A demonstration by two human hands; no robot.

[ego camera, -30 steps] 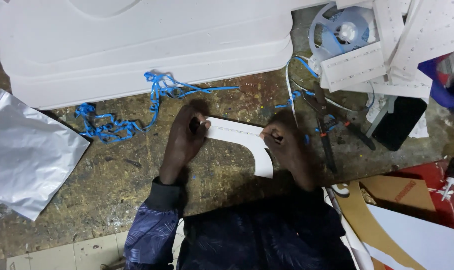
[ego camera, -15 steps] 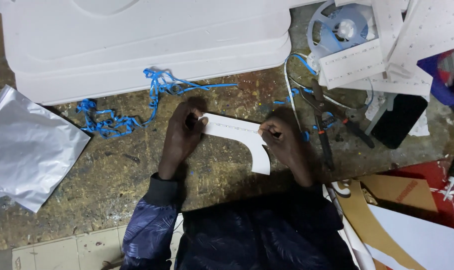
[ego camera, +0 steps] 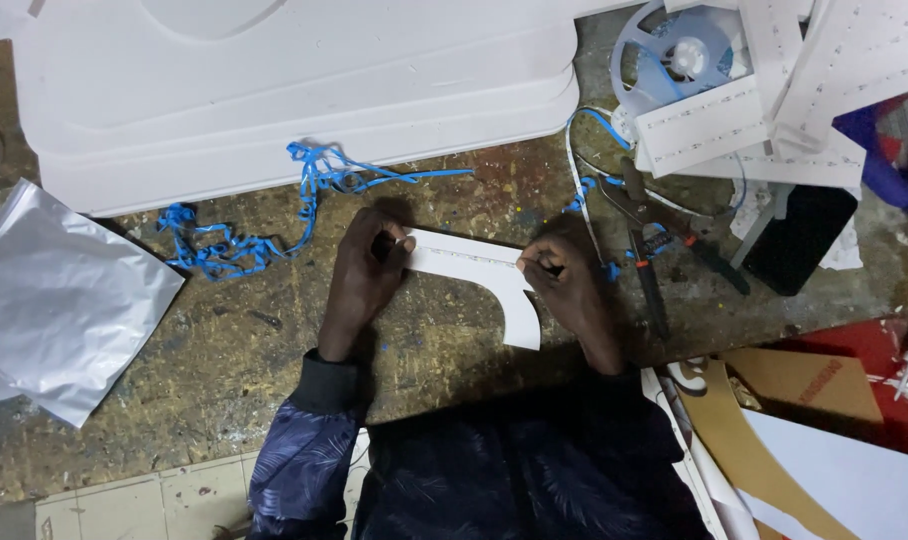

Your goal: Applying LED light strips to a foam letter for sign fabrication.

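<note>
Single head-worn view, looking straight down, close over worn workbench [ego camera: 454, 370]

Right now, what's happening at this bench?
A person holds a white curved cutout flat on the worn workbench, left hand pinching one end, right hand pressing along its top edge. Blue peeled strips, pliers and a reel lie nearby.

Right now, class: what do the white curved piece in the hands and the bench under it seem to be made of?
White curved piece: probably rigid plastic or foam board, matte, with clean cut edges. Bench: apparently wood or chipboard, rough, stained and paint-flecked.
</note>
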